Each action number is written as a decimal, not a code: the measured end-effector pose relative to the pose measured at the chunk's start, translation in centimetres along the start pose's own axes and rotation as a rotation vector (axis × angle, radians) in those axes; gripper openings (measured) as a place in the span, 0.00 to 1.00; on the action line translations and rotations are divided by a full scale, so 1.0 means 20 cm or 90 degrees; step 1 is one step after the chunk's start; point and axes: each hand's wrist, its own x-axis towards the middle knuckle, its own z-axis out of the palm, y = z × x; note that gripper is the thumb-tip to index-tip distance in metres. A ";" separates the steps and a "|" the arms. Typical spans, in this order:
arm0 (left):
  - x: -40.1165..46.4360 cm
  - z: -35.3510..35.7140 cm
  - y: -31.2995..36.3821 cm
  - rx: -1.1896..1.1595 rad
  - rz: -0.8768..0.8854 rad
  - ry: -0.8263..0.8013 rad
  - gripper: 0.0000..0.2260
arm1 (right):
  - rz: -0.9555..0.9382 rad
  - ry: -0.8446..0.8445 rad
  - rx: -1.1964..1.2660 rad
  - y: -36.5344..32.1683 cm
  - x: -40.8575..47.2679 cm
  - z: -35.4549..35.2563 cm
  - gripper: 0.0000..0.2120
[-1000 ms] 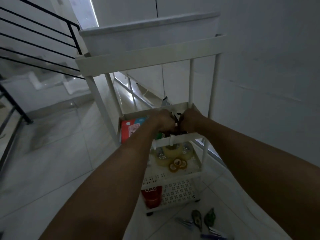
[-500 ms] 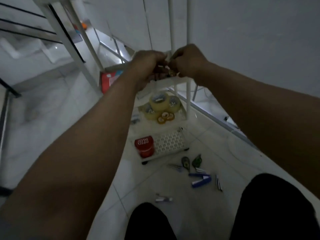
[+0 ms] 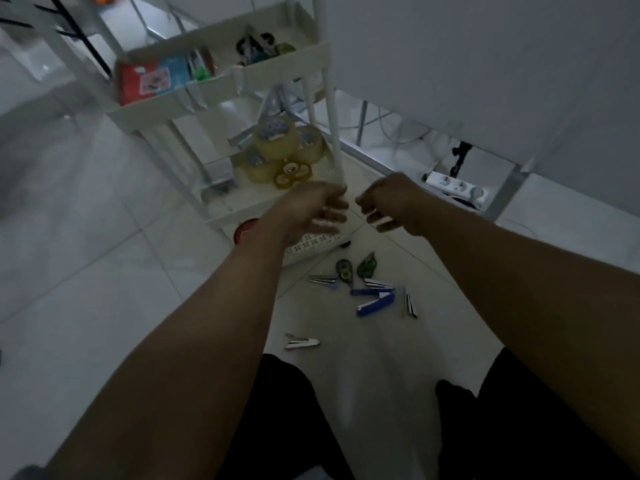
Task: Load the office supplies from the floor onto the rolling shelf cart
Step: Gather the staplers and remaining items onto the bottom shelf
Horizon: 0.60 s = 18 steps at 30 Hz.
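The white rolling cart (image 3: 221,95) stands ahead. Its middle tray holds a red box (image 3: 145,81) and dark scissors (image 3: 258,46); the tray below holds tape rolls (image 3: 277,143). On the floor near the cart's foot lie a blue stapler (image 3: 375,304), two correction tape dispensers (image 3: 356,268), small staplers (image 3: 323,280) and a white stapler (image 3: 301,342). My left hand (image 3: 311,213) and my right hand (image 3: 388,202) hover in front of the cart's lower trays, fingers loosely curled, nothing in either.
A red tub (image 3: 242,230) sits on the cart's bottom tray. A white wall panel rises on the right, with a power strip (image 3: 457,190) and cables under it. My dark-clad knees (image 3: 287,410) are at the bottom. Black railing bars stand at the top left.
Both hands have left the middle tray, where they were bunched together over the scissors, and dropped lower and apart. The view has tilted down toward the floor items.
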 end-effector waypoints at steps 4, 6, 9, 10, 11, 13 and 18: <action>0.11 0.06 -0.42 0.011 -0.221 0.069 0.19 | 0.141 0.008 -0.042 0.38 0.15 0.08 0.16; 0.13 0.08 -0.66 -0.030 -0.335 0.103 0.22 | 0.209 0.019 -0.082 0.58 0.21 0.13 0.18; 0.18 0.12 -1.02 -0.069 -0.496 0.145 0.24 | 0.293 0.035 -0.166 0.89 0.28 0.18 0.15; 0.21 0.13 -1.12 -0.084 -0.546 0.153 0.26 | 0.331 0.037 -0.147 0.97 0.30 0.20 0.11; 0.23 0.15 -1.21 -0.095 -0.577 0.167 0.27 | 0.365 0.045 -0.117 1.06 0.32 0.21 0.10; 0.29 0.18 -1.36 -0.138 -0.598 0.200 0.31 | 0.415 0.063 -0.058 1.17 0.37 0.25 0.16; 0.51 0.24 -1.64 -0.123 -0.526 0.309 0.48 | 0.388 0.066 0.062 1.31 0.50 0.36 0.36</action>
